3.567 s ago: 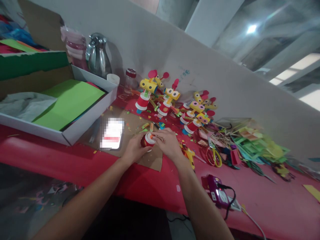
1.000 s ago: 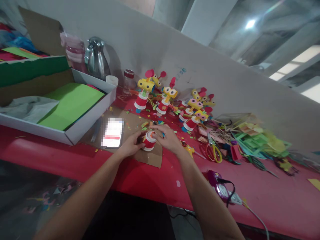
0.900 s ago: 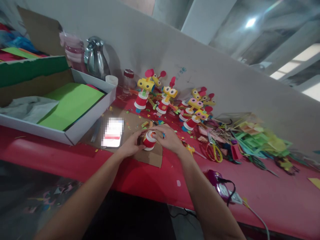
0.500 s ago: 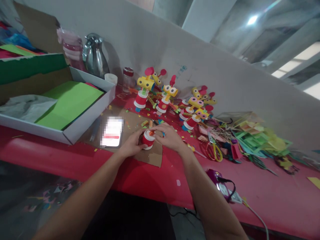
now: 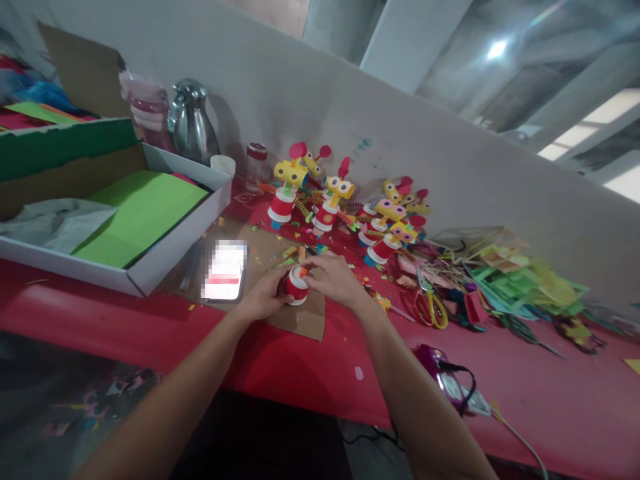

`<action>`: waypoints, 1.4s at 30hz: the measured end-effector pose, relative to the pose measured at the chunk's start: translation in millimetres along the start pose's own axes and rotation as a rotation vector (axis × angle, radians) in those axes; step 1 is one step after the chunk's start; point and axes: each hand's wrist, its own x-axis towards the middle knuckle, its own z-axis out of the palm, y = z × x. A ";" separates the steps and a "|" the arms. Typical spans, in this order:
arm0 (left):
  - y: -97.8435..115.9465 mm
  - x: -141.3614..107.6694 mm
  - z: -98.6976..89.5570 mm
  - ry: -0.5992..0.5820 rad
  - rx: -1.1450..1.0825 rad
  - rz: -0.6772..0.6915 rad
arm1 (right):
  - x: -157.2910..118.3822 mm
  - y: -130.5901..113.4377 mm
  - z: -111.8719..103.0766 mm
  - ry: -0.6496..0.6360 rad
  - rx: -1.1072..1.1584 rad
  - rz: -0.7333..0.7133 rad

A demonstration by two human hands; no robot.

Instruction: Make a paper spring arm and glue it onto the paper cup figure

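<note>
My left hand (image 5: 263,295) is wrapped round the side of a small red and white paper cup (image 5: 299,295), which stands upside down over a piece of brown cardboard (image 5: 306,325). On the cup's white top is a small orange paper piece (image 5: 303,271). The fingers of my right hand (image 5: 334,279) pinch at this piece from the right. Just behind the cup lie folded paper strips (image 5: 289,253) and coloured scraps. Several finished paper-cup figures with yellow heads, such as one red-bodied figure (image 5: 327,217), stand along the wall.
A phone (image 5: 225,270) lies left of the cup, beside a white box (image 5: 175,233) holding green paper. A steel jug (image 5: 194,127) and a jar (image 5: 257,163) stand behind. Rightward are scissors (image 5: 431,307), piled paper pieces (image 5: 505,267) and a purple corded device (image 5: 435,367).
My right fingers have closed in on the orange piece on top of the cup. My left hand stays round the cup. The view has shifted slightly.
</note>
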 end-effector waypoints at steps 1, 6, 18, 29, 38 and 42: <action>-0.6 -0.1 0.1 -0.001 0.000 -0.002 | 0.2 0.1 0.6 0.003 -0.013 0.009; -4.7 -0.1 1.9 0.000 -0.008 -0.012 | 0.1 2.0 1.7 -0.003 -0.012 -0.011; -1.8 -0.4 1.0 0.022 0.070 -0.002 | -5.2 1.8 -1.5 0.039 0.069 -0.015; -1.9 -0.2 -0.2 0.013 0.044 0.004 | -5.7 -2.3 -3.4 0.012 0.142 0.037; -3.8 -0.1 0.4 0.005 0.047 0.025 | -6.5 1.5 -1.4 0.019 0.148 0.038; -3.1 0.5 0.5 0.010 0.043 0.003 | -6.1 1.0 -3.2 0.032 0.161 0.004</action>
